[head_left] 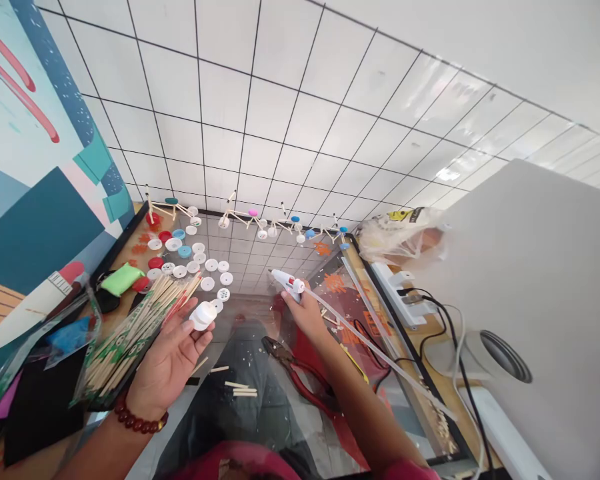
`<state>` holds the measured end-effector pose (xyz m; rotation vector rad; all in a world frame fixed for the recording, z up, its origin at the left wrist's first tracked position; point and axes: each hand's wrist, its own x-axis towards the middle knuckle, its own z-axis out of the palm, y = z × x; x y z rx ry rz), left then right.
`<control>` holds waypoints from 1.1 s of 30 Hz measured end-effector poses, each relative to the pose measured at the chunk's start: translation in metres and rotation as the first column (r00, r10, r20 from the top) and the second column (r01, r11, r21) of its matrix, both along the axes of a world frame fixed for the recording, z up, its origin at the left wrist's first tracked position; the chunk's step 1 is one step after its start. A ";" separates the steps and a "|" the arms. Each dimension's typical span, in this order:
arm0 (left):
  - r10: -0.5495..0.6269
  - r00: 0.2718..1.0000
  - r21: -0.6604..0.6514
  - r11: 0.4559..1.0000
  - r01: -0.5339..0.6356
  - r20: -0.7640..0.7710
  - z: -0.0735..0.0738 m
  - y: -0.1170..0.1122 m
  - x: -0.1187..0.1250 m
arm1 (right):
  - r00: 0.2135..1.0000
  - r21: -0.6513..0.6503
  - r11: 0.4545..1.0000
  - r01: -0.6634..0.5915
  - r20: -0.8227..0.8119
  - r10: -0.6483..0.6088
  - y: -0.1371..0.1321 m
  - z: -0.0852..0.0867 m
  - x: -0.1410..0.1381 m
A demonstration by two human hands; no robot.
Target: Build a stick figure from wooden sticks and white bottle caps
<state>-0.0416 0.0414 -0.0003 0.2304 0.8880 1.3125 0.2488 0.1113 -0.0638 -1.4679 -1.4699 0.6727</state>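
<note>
1. Pink clothing (pixel 235 461) shows at the near edge, between the two forearms.
2. Left hand (pixel 175 343), palm turned up, a bracelet of dark red beads (pixel 139 421) at the wrist: thumb and curled fingers pinch a white cap piece (pixel 203 315), held up over the bench (pixel 245 307).
3. Right hand (pixel 303 310), wrapped around the grip of a white glue gun (pixel 286 281); its nozzle points left and far, and a long translucent glue stick (pixel 375 349) trails from its back, toward the near right.
4. Just left of the left hand, a bundle of wooden sticks (pixel 135 333) lies in a clear bag; a bright green packet (pixel 123 280) sits beyond.
5. Red-handled pliers (pixel 307 380) rest below the right forearm; short stick pieces (pixel 245 393) lie to their left.
6. Farther out on the left, white, red and blue caps (pixel 207 284) are scattered.
7. Stick-and-cap assemblies (pixel 223 223) stand in a row along the far edge, before a tiled wall (pixel 275 87).
8. Far right: a power strip (pixel 399 293) and a plastic bag (pixel 403 237).
</note>
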 end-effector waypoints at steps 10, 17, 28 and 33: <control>0.011 0.998 -0.119 0.993 -0.003 0.069 0.004 -0.003 0.008 | 0.960 -0.001 0.997 -0.072 0.270 0.070 -0.057 0.017 0.024; -0.020 0.997 0.016 1.000 0.022 -0.080 0.006 -0.006 0.013 | 0.920 0.117 0.990 0.085 0.372 -0.123 -0.121 0.019 0.000; 0.083 0.822 0.370 0.915 0.161 -0.564 0.009 -0.026 0.018 | 0.943 0.143 0.933 -0.332 0.060 0.327 -0.100 0.074 -0.062; 0.074 0.790 0.405 0.885 0.229 -0.609 0.005 -0.030 0.018 | 0.896 0.210 0.871 -0.443 0.089 0.434 -0.095 0.073 -0.060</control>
